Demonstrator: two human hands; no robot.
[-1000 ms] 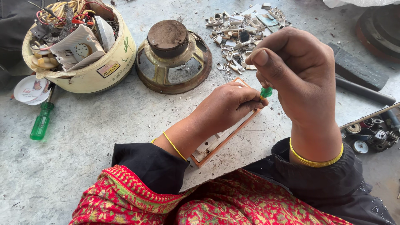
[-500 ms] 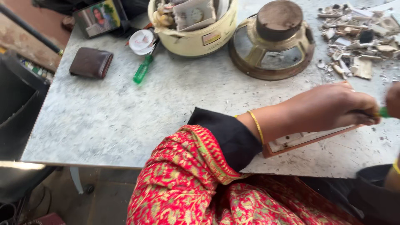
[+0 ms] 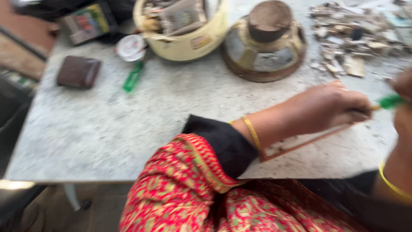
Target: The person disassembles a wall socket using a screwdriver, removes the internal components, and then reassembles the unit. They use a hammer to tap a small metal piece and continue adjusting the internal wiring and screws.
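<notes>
Whole view smeared by motion blur, right hand point(image 3: 403, 107) cut off by the right edge, its grip on the green-handled tool point(image 3: 390, 102) unclear, flat board point(image 3: 300, 141) partly hidden under left hand point(image 3: 330, 107), scrap pile point(image 3: 356, 34) indistinct

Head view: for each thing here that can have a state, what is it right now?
Left hand: closed, pressing down on the flat framed board.
Right hand: mostly out of frame, at the green-handled tool.
Green screwdriver: lying flat, untouched.
Cream tub: upright, full of scrap parts.
Brown wallet: closed, lying flat.
Round speaker frame: resting on the table.
</notes>
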